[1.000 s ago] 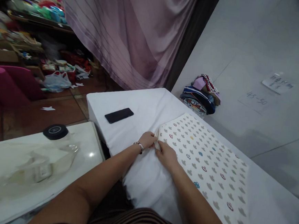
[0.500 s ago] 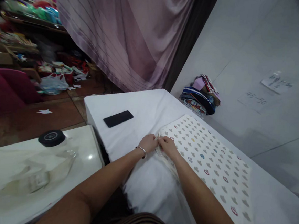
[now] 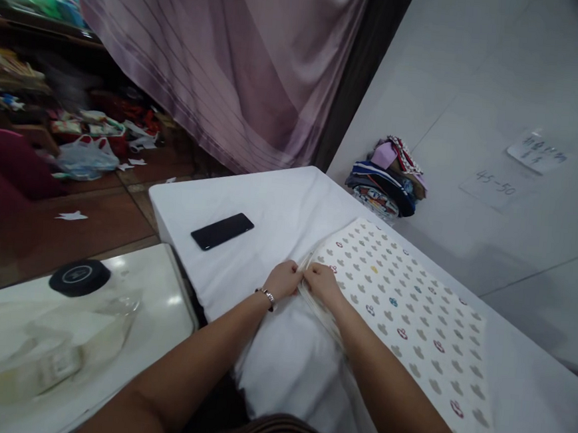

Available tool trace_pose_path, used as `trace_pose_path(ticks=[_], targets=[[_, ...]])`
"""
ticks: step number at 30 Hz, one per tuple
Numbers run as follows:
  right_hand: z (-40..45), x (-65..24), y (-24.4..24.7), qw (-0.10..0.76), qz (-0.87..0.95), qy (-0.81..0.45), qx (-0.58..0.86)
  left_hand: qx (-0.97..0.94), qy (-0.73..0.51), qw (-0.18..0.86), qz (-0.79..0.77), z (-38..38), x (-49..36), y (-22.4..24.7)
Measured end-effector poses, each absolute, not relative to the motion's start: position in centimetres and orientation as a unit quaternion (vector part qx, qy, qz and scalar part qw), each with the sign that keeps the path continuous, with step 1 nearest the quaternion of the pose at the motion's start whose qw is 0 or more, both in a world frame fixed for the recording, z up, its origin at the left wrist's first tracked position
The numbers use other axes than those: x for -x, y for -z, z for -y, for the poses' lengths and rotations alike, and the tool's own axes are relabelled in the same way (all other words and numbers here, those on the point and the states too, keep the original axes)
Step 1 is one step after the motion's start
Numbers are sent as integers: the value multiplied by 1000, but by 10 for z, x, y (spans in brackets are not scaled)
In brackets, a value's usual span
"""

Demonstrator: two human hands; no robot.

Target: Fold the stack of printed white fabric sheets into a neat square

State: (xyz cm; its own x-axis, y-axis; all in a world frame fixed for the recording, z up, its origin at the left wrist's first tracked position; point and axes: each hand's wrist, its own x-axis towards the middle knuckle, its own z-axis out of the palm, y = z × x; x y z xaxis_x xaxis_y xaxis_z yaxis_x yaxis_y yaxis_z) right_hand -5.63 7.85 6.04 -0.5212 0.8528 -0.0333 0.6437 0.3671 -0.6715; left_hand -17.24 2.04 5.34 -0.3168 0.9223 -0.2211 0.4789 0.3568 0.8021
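A cream cloth printed with grey and coloured motifs (image 3: 411, 313) lies flat on the white-covered table (image 3: 251, 190), its left edge loosely layered. At that edge, near its far left corner, my left hand (image 3: 284, 281) pinches the fabric, a bracelet on its wrist. Right beside it, my right hand (image 3: 320, 282) grips the same edge, with the knuckles of both hands close together. My right forearm crosses the cloth. A black phone (image 3: 222, 230) rests to the left of my hands.
A white side table (image 3: 153, 286) at lower left holds a round black object (image 3: 80, 277) and a plastic bag with a bottle. Folded clothes (image 3: 384, 181) are stacked by the wall. A pink curtain (image 3: 231, 58) hangs behind; bags and scraps litter the floor.
The camera view has shifted slightly, moving the phone and side table left in the picture. Both hands still pinch the cloth's edge and are slightly closer together.
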Motion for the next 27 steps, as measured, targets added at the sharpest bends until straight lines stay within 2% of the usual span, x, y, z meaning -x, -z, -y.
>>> trace_pose_path(ticks=[3, 6, 13, 18, 27], targets=[[-83, 64, -53, 141, 757, -427, 474, -481, -337, 350, -729, -17, 173, -53], [-84, 66, -50, 163, 711, -498, 469, -472, -349, 348, -731, -16, 172, -52], [-79, 51, -52, 191, 662, -595, 414, -454, -354, 370, -729, -20, 174, -49], [-76, 45, -45, 186, 717, -543, 395, -446, -352, 394, -723, -21, 177, -50], [-64, 29, -59, 166, 857, -323, 367, -461, -336, 369, -734, -21, 177, -54]])
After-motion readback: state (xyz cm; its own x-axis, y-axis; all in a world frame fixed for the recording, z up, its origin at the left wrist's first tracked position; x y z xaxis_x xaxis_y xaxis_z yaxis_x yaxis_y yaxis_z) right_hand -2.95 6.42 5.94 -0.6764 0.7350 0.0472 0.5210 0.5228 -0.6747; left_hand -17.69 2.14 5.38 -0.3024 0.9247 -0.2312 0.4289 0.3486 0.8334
